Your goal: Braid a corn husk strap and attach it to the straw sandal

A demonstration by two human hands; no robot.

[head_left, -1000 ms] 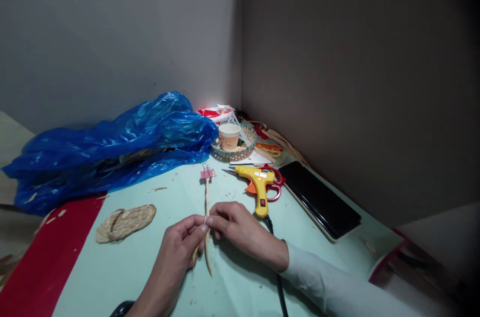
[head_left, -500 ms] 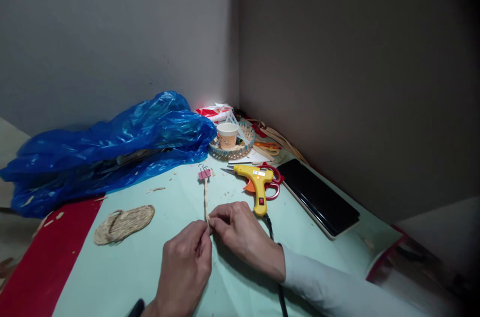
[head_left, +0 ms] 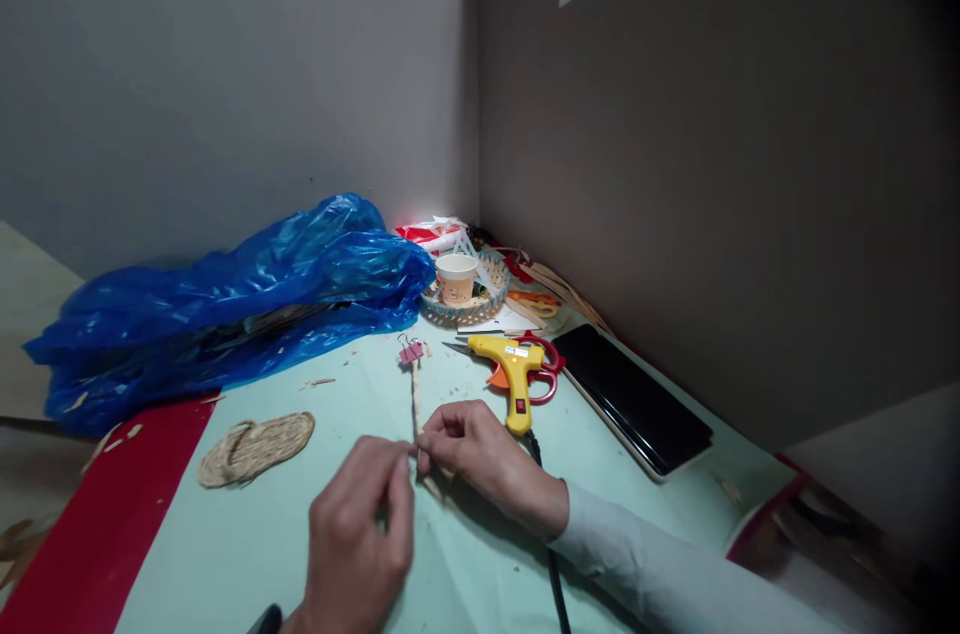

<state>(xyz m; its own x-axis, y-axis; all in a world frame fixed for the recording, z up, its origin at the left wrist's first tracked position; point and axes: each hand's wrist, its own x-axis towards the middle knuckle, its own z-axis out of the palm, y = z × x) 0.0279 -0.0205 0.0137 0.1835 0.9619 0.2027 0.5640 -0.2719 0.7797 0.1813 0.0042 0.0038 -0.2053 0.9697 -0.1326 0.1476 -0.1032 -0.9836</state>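
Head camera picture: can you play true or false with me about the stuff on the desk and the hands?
1. The glue gun is yellow. True.
2. A pink clip is clamped on the far end of the straw braid. True.
3. The paper cup lies tipped over. False: it stands upright in the woven basket.
4. The left hand holds the scissors. False: the left hand and the right hand both pinch the straw braid, and the scissors lie under the glue gun.
5. The little straw sandal lies to the left of both hands. True.
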